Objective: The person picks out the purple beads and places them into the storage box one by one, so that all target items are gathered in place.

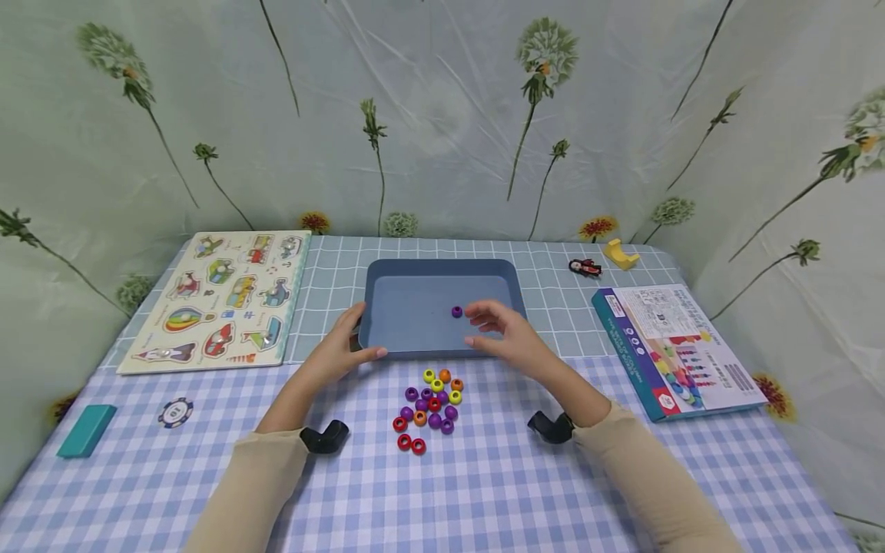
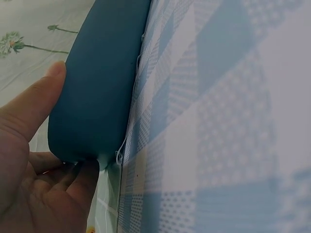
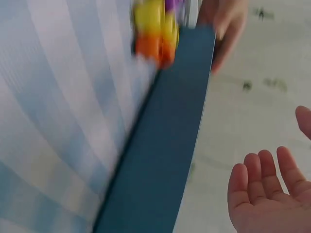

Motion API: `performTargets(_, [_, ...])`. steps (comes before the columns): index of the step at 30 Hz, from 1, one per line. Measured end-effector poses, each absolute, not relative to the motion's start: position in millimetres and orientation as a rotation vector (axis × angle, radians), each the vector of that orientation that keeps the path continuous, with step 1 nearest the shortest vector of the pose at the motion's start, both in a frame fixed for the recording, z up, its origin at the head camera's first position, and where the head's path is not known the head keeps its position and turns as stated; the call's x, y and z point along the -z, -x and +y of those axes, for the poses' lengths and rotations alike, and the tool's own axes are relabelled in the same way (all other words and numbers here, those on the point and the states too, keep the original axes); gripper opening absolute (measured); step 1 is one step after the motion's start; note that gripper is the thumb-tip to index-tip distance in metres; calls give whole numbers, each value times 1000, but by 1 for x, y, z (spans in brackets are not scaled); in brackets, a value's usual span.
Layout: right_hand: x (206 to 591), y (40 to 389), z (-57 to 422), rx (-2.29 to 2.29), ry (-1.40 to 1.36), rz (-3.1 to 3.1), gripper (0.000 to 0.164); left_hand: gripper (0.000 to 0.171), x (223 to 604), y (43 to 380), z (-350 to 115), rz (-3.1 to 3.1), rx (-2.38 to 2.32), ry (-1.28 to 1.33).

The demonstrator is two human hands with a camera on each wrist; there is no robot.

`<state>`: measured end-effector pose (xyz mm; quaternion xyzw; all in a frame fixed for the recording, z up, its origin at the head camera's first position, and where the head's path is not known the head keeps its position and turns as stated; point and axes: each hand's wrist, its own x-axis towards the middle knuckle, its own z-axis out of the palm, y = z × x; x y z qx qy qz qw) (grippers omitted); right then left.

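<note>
A shallow blue-grey tray point(image 1: 408, 307) lies in the middle, with one purple bead point(image 1: 457, 312) inside. My left hand point(image 1: 336, 352) grips its front left corner. In the left wrist view the thumb presses the rim, and the other fingers curl under the tray wall point(image 2: 99, 87). Over the tray's right half hovers my right hand point(image 1: 508, 332), fingers loosely spread and holding nothing, just right of the purple bead. The right wrist view also shows that right hand point(image 3: 272, 199) bare. In front of the tray lie several loose red, purple, orange and yellow beads point(image 1: 435, 403).
At the left stand a picture puzzle board point(image 1: 231, 311), a poker chip point(image 1: 176, 412) and a teal block point(image 1: 87, 431). To the right are a boxed toy set point(image 1: 681, 346), a small doll figure point(image 1: 585, 267) and a yellow curved piece point(image 1: 621, 254). A patterned curtain point(image 1: 442, 115) hangs behind.
</note>
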<state>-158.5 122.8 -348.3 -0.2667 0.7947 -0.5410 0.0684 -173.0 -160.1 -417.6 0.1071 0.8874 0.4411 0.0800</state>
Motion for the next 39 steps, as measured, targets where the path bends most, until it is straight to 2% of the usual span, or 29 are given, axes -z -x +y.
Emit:
performTargets(6, [370, 124, 123, 1501, 920, 2297, 37, 89, 417, 173, -160, 2649, -1326, -326])
performTargets(11, [403, 116, 125, 1327, 949, 2266, 34, 89, 417, 172, -159, 2646, -1325, -321])
performTargets(16, [416, 114, 125, 1234, 959, 2274, 30, 89, 417, 172, -160, 2644, -1328, -321])
performTargets(30, [419, 116, 115, 1012, 1081, 2413, 20, 90, 419, 172, -162, 2632, -1349, -336])
performTargets(35, [409, 121, 117, 1138, 1026, 2421, 19, 89, 418, 172, -162, 2637, -1348, -337])
performTargets(39, [396, 138, 121, 1333, 941, 2455, 21, 88, 419, 172, -162, 2641, -1342, -345])
